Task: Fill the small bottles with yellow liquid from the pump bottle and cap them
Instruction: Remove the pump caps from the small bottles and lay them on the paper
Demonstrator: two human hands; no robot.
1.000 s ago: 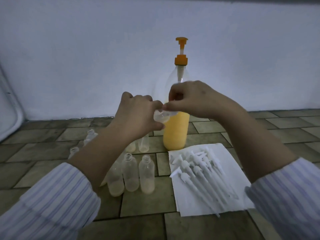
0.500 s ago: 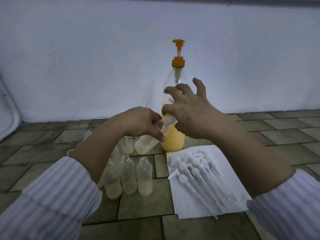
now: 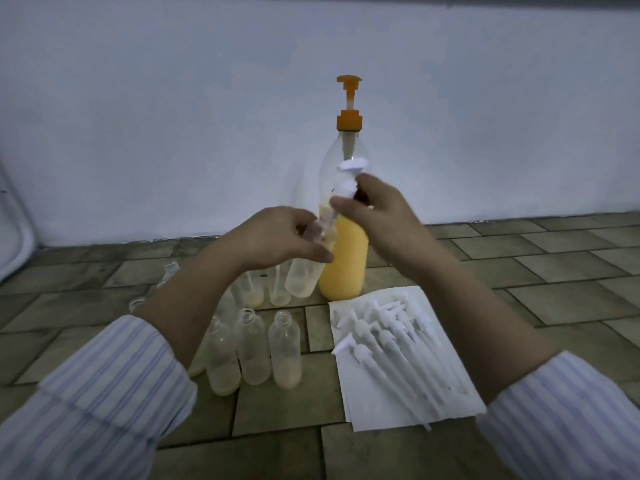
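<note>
Head view: the left hand (image 3: 277, 237) grips a small bottle (image 3: 306, 271) near its neck, holding it tilted, base down toward the floor and mouth up toward the right hand (image 3: 377, 216). The right hand pinches a white pump cap (image 3: 348, 183) by its collar, flat head on top, its thin tube running down into the bottle's mouth. The cap looks not yet seated.

Risks, as I judge them: the bottle is tilted with a little liquid at its base, so a careless twist could slop it out before the collar bites; the long tube is thin and springy and could catch on the rim and bend; a cross-threaded collar would leak.

Just beyond both hands stands the pump bottle (image 3: 344, 258), clear smooth plastic with an orange pump, yellow liquid filling about its lower half. Below the left hand, open small bottles (image 3: 254, 348) stand in a cluster on the tiled floor (image 3: 519, 271), frosted and round-shouldered, each with a shallow pale yellow layer at the bottom. Below the right hand, more pump caps (image 3: 391, 337) lie in a loose heap on a sheet of white paper (image 3: 381, 410), matte plastic with long straight tubes. Striped sleeves (image 3: 104, 403) cover both forearms
</note>
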